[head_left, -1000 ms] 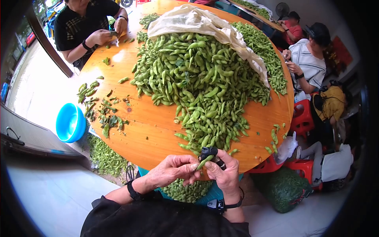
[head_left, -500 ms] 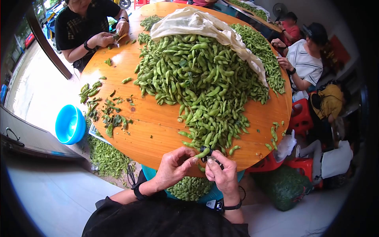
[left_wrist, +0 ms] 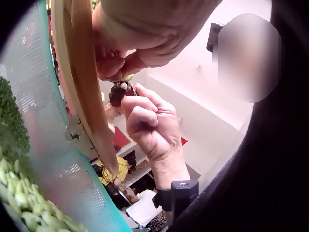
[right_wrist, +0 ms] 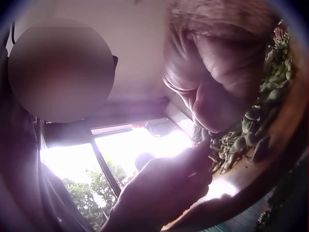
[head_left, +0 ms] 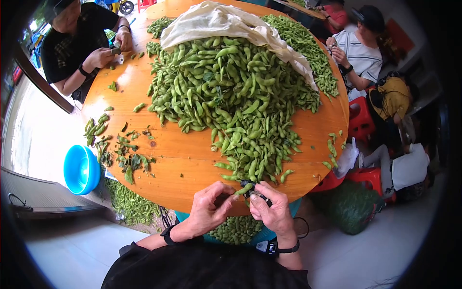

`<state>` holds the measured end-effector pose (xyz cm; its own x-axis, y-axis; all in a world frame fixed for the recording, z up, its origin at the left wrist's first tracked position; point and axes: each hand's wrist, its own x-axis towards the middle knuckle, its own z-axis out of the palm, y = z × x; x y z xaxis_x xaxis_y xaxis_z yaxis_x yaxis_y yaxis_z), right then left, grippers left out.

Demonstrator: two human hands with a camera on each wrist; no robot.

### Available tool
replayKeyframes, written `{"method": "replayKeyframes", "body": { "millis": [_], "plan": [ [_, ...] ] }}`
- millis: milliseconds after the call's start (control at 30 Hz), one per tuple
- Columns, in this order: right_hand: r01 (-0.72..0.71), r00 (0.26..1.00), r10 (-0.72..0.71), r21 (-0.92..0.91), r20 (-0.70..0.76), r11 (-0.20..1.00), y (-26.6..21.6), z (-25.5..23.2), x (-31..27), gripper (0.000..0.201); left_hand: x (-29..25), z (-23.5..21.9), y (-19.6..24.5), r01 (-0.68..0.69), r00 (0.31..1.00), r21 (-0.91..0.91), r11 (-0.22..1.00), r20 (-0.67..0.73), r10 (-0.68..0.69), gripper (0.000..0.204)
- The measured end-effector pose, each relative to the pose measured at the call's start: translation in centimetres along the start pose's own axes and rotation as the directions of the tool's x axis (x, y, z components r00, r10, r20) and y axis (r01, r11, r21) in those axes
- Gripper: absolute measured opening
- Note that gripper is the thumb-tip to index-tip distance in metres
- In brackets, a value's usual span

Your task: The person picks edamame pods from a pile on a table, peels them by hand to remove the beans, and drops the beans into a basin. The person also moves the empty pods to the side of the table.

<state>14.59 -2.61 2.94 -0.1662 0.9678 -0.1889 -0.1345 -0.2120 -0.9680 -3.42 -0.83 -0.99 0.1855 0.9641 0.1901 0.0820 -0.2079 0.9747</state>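
Just over the near table edge, my left hand [head_left: 209,209] pinches one end of a green soybean pod [head_left: 244,189] between thumb and fingertips. My right hand [head_left: 273,212] grips a small black tool [head_left: 260,195] with curled fingers, its dark front end right at the pod. From the left wrist view, the black tool [left_wrist: 119,92] meets the left fingertips, and the right hand's fingers are folded around it. Past the hands rises a big heap of soybean pods [head_left: 231,96]. Below them, a teal basket [head_left: 295,206] holds loose green pods [head_left: 236,229].
A cream cloth [head_left: 216,21] covers the heap's far side on the round wooden table [head_left: 178,168]. Leaf scraps [head_left: 130,161] lie at left. A blue basin [head_left: 81,168] stands beside more pods on the floor [head_left: 132,204]. Other people sit around; red stools [head_left: 360,118] stand at right.
Both hands have risen a little toward the table edge, with the pod still between them. The pod now lies flatter. The head view has shifted, so the table appears further left.
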Motion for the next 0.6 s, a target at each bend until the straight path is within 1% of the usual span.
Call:
{"method": "replayKeyframes", "body": {
  "millis": [133, 200, 233, 300, 333, 367, 400, 433, 467, 500, 533, 567, 600],
  "plan": [
    [0.009, 1.0, -0.009, -0.018, 0.003, 1.0, 0.3, 0.1, -0.2, 0.02, -0.3, -0.3, 0.2, -0.043, 0.999, 0.059, 0.997, 0.026, 0.041, 0.012],
    [0.055, 0.998, -0.056, -0.091, -0.009, 0.994, 0.7, -0.4, -0.5, 0.019, -0.9, 0.4, -0.2, -0.067, 0.998, 0.015, 0.998, 0.012, 0.066, 0.012],
    [0.059, 0.998, -0.059, -0.094, 0.001, 0.994, 1.0, -0.8, -0.5, 0.019, -1.1, 0.8, -0.3, -0.07, 0.998, 0.018, 0.997, 0.002, 0.07, 0.012],
    [0.235, 0.97, -0.24, -0.337, 0.026, 0.912, 1.7, -1.4, -0.7, 0.019, -1.8, 1.2, -0.4, 0.087, 0.993, -0.077, 0.993, 0.086, -0.08, 0.01],
    [0.238, 0.97, -0.242, -0.33, 0.03, 0.914, 1.5, -1.5, -0.9, 0.019, -1.9, 1.3, -0.2, 0.087, 0.993, -0.069, 0.994, 0.083, -0.081, 0.01],
    [0.188, 0.982, -0.183, -0.196, 0.042, 0.962, 1.0, -1.7, -1.2, 0.018, -1.9, 1.3, 0.0, 0.299, 0.948, -0.316, 0.9, 0.204, -0.243, 0.008],
    [0.127, 0.99, -0.123, -0.06, 0.063, 0.99, 0.8, -2.0, -1.5, 0.017, -1.9, 1.2, 0.2, 0.499, 0.864, -0.509, 0.702, 0.357, -0.356, 0.007],
    [0.127, 0.99, -0.123, -0.053, 0.067, 0.991, 0.9, -2.4, -1.8, 0.017, -1.6, 0.5, 0.5, 0.61, 0.784, -0.525, 0.594, 0.509, -0.355, 0.006],
    [-0.004, 0.991, -0.025, 0.216, 0.129, 0.976, 1.2, -3.0, -2.1, 0.015, -1.7, 0.8, 0.4, 0.609, 0.785, -0.521, 0.598, 0.504, -0.36, 0.006],
    [-0.148, 0.975, 0.052, 0.458, 0.214, 0.877, 1.4, -3.5, -2.4, 0.014, -1.8, 1.1, 0.0, 0.663, 0.744, -0.612, 0.431, 0.601, -0.292, 0.006],
    [-0.146, 0.975, 0.048, 0.462, 0.217, 0.875, 1.3, -3.8, -2.5, 0.014, -1.9, 1.4, -0.4, 0.707, 0.707, -0.664, 0.244, 0.679, -0.199, 0.006],
    [-0.166, 0.973, 0.069, 0.456, 0.222, 0.875, 1.0, -4.1, -2.6, 0.013, -2.1, 1.8, -0.9, 0.708, 0.705, -0.657, 0.26, 0.684, -0.19, 0.007],
    [-0.187, 0.97, 0.091, 0.449, 0.226, 0.874, 0.9, -4.3, -2.8, 0.012, -2.0, 2.0, -0.3, 0.708, 0.705, -0.656, 0.261, 0.683, -0.194, 0.007]
  ]
}}
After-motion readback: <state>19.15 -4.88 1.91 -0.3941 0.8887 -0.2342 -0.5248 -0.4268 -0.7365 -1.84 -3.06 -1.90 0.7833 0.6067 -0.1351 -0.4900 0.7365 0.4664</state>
